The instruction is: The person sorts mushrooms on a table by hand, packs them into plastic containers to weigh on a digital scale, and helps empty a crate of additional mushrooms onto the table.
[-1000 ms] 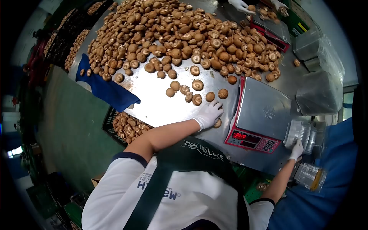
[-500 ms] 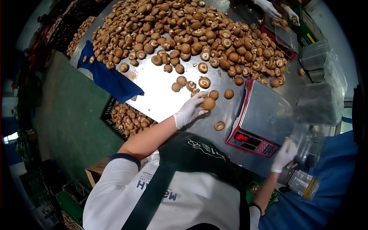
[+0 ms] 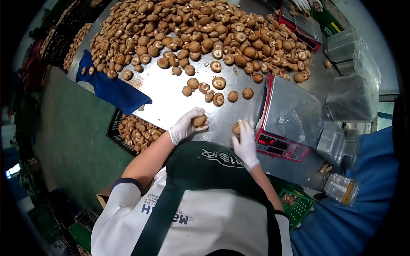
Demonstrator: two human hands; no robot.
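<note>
My left hand (image 3: pixel 186 125), in a white glove, is closed around a brown mushroom (image 3: pixel 199 121) just above the metal table. To the right, my gloved right hand (image 3: pixel 245 144) has its fingers bent against the side of another mushroom (image 3: pixel 236 129) at the table's near part. Several loose mushrooms (image 3: pixel 218 82) lie beyond my hands, some with stems up. On the red-framed scale (image 3: pixel 277 102), right of my right hand, rests a clear plastic tray (image 3: pixel 295 125), tilted over its front edge and partly covering the keypad.
A big mushroom heap (image 3: pixel 188 30) spans the far table. A blue cloth (image 3: pixel 112 91) hangs over the left edge, above a black crate (image 3: pixel 114 130) of mushrooms. Stacked clear trays (image 3: pixel 332 143) stand right of the scale. At the far right, another person's gloved hand (image 3: pixel 302 4) is by a second scale (image 3: pixel 301 25).
My right hand came left from beside the trays to the lone mushroom. A clear tray now lies on the scale. My left hand drew a mushroom nearer to me. The view shifted slightly.
</note>
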